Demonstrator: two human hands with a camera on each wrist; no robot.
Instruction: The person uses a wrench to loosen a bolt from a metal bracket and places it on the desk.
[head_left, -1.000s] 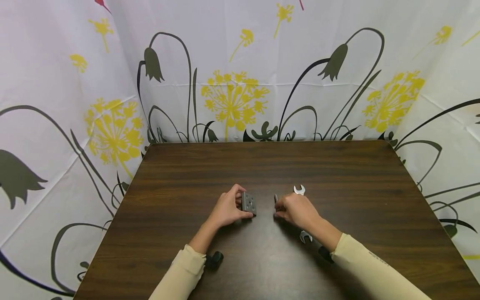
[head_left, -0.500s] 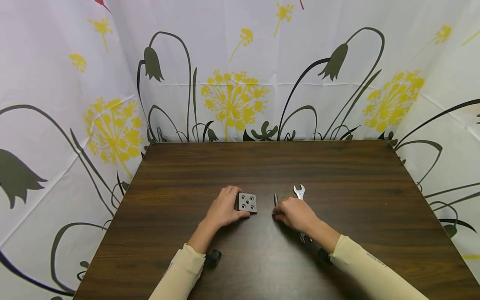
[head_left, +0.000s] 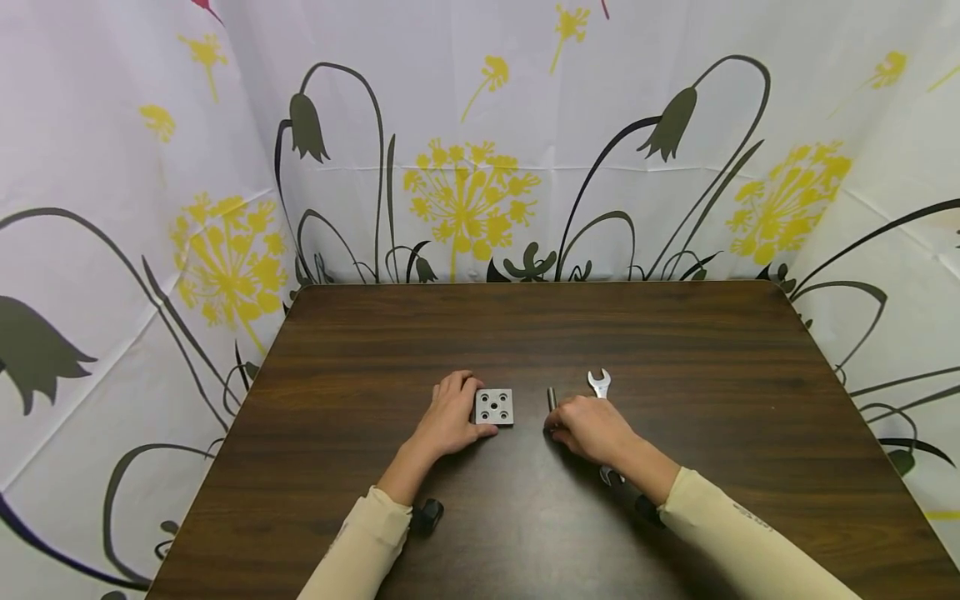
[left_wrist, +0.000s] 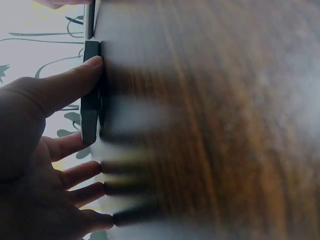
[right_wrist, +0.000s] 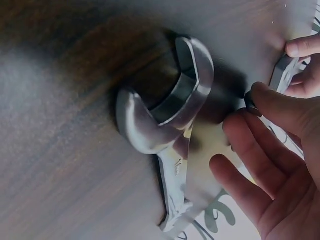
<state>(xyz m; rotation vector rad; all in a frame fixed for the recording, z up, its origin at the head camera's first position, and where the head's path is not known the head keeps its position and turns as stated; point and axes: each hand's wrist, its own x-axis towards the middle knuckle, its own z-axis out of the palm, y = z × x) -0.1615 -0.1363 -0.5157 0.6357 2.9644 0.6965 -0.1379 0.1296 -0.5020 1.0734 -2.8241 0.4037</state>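
Observation:
A square grey metal plate [head_left: 488, 408] with several round holes lies flat, or nearly flat, at the middle of the table. My left hand [head_left: 448, 417] holds it from the left, thumb on the near edge and index finger on the far edge; in the left wrist view the other fingertips touch the tabletop. To the right, my right hand [head_left: 594, 428] pinches the near end of a dark bolt [head_left: 552, 397], whose shank points away from me. A double open-end wrench [head_left: 599, 384] lies beneath the right hand, which hides its middle; one of its ends [right_wrist: 200, 75] looms large in the right wrist view.
The dark wood-grain table [head_left: 390, 333] has its far edge against a white flower-printed curtain [head_left: 480, 100], which also hangs at both sides. Black wrist devices [head_left: 427, 517] show under the cream sleeves [head_left: 367, 537].
The plate was tilted up in my left hand and has turned down flat, its holed face upward. My right hand has shifted slightly nearer and left along the bolt, uncovering more of the shank.

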